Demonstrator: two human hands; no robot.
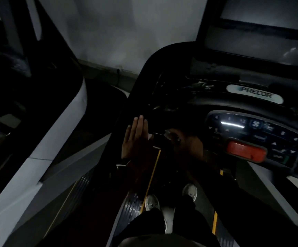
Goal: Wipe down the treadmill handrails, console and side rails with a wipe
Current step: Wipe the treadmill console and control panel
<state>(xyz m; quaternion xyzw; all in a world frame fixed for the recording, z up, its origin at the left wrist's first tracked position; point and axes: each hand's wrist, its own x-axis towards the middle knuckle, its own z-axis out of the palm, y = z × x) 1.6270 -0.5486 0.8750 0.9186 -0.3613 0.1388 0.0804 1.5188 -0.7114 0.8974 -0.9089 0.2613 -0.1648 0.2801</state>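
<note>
The scene is very dark. My left hand [135, 138] is held flat with straight fingers together against the inner side of the treadmill's black left handrail [144, 77]. My right hand [184, 141] is just to its right, below the console, in deep shadow; its fingers cannot be made out. No wipe is discernible in either hand. The console [251, 97] bears a Precor label, a keypad [251, 129] and a red stop button [246, 150]. A dark screen [262, 32] stands above.
My feet in white shoes [151, 202] stand on the treadmill deck by a yellow-striped side rail [151, 175]. A neighbouring machine's grey-white upright [60, 125] runs along the left. A grey wall [109, 32] lies ahead.
</note>
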